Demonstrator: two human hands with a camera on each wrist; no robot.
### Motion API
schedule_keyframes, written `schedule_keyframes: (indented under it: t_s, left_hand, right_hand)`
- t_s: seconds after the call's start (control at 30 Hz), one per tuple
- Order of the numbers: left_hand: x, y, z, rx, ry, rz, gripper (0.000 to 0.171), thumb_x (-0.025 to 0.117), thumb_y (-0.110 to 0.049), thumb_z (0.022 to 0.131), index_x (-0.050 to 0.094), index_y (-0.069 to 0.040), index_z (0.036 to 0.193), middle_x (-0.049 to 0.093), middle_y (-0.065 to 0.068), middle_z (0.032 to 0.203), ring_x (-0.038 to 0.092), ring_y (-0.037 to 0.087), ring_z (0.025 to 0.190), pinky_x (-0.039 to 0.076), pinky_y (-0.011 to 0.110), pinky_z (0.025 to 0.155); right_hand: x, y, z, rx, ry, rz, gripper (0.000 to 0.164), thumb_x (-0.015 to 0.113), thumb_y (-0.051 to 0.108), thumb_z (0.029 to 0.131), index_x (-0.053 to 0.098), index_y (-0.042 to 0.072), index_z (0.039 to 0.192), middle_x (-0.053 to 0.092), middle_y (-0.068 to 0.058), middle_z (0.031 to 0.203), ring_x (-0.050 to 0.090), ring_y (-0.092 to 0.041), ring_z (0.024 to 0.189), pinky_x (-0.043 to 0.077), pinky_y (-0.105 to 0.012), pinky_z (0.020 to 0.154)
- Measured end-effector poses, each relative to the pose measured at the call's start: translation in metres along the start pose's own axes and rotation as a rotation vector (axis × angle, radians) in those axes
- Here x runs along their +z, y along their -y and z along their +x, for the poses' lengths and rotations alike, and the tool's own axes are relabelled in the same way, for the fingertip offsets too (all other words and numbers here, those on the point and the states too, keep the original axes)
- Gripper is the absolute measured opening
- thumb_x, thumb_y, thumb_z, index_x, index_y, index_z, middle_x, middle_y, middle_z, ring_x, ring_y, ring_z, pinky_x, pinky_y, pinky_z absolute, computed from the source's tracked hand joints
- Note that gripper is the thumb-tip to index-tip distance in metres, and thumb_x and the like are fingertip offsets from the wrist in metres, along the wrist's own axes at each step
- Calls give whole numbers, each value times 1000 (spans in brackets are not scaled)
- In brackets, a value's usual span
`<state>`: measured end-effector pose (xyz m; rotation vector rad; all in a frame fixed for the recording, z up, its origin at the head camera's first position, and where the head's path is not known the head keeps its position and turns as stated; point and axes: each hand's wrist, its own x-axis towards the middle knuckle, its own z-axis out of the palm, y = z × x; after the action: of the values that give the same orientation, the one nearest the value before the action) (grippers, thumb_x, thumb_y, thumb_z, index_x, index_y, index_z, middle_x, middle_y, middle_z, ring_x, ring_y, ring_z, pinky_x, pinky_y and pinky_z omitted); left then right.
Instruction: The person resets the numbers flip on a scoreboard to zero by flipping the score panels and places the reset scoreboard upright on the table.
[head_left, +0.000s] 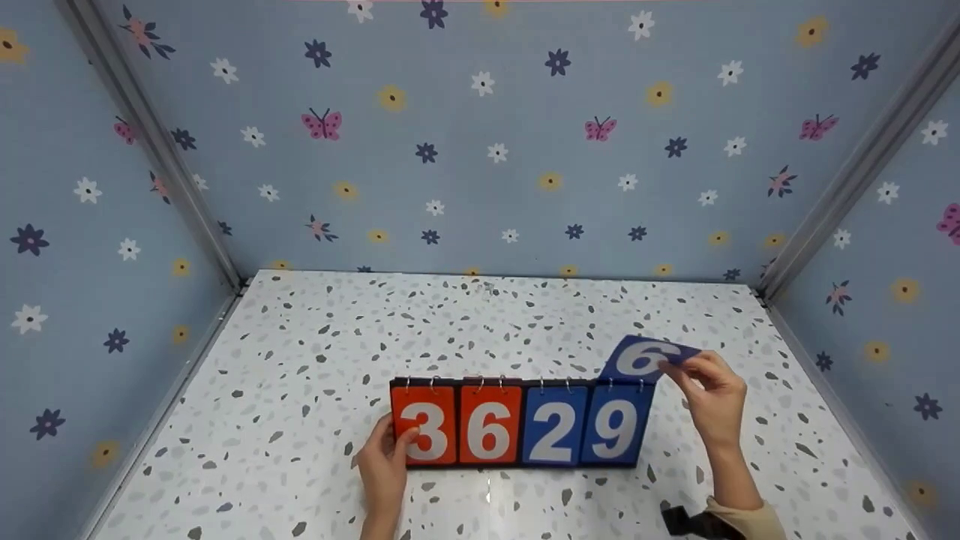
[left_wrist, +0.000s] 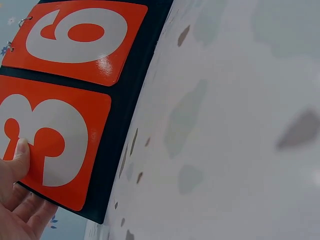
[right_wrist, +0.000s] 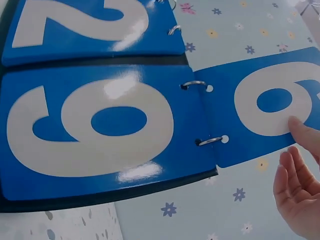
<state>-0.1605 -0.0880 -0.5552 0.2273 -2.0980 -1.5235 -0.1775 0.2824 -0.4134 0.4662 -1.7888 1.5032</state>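
A black flip scoreboard (head_left: 459, 442) stands on the speckled surface, with ringed number cards reading 3, 6, 2 and 9 from left to right. My left hand (head_left: 382, 459) grips its left edge, the thumb lying over the red 3 card (left_wrist: 65, 130) and the fingers behind the board. At the far right, my right hand (head_left: 712, 394) pinches a blue card (head_left: 637, 360) by its outer edge. That card is lifted above the board's top on two metal rings (right_wrist: 196, 84), its face showing a white 6 in the head view. Under it the blue 9 card (head_left: 616, 429) lies exposed.
White speckled tabletop (head_left: 300, 390) surrounds the board. Blue walls (head_left: 480, 187) with flowers and butterflies rise behind and at both sides, joined by grey metal corner posts (head_left: 157, 150). A black strap (head_left: 697, 521) sits by the right sleeve.
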Motion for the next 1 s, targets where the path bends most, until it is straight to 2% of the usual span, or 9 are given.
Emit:
schedule_keyframes:
  t_s: [0.07, 0.27, 0.4, 0.6, 0.8, 1.0]
  left_hand:
    - [0, 1, 0, -3, 1, 9, 30, 71, -8, 75, 62, 0, 102, 64, 7, 79, 60, 16, 71, 50, 22, 65]
    - [0, 1, 0, -18, 9, 10, 30, 71, -9, 76, 62, 0, 103, 65, 7, 82, 61, 15, 73, 51, 24, 67]
    - [0, 1, 0, -20, 2, 17, 30, 71, -9, 75, 62, 0, 103, 65, 7, 82, 60, 16, 73, 51, 26, 67]
    - [0, 0, 0, -8, -2, 17, 30, 71, -9, 75, 62, 0, 103, 64, 7, 82, 60, 16, 74, 51, 26, 67]
    - [-1, -1, -1, -16, 8, 8, 30, 71, -8, 75, 62, 0, 103, 64, 7, 81, 60, 15, 74, 51, 25, 68]
    - [-1, -2, -1, -15, 12, -5, 30, 71, -7, 75, 62, -1, 103, 64, 6, 80, 61, 14, 72, 51, 23, 67]
  right_hand:
    - [3, -2, 6, -14, 0, -41, 16, 62, -28, 65, 63, -14, 72, 56, -16, 69, 54, -12, 66, 46, -16, 62]
    - [9, -15, 19, -28, -1, -193, 12, 67, -22, 65, 63, -14, 74, 59, -22, 68, 56, -9, 63, 44, -15, 60]
    - [10, -37, 23, -6, 0, -285, 10, 72, -14, 67, 67, -8, 73, 61, -18, 67, 54, -8, 60, 43, -14, 59]
    - [10, -63, 25, 66, 20, -433, 9, 76, 3, 71, 69, -1, 76, 65, -11, 73, 54, -5, 61, 44, -14, 59]
    - [12, -75, 23, 124, 65, -512, 11, 75, 6, 72, 69, -1, 79, 65, -10, 74, 55, -14, 63, 43, -14, 58]
    - [13, -80, 21, 294, 121, -541, 21, 74, 11, 75, 69, -1, 92, 66, -12, 81, 59, -20, 70, 41, -10, 60]
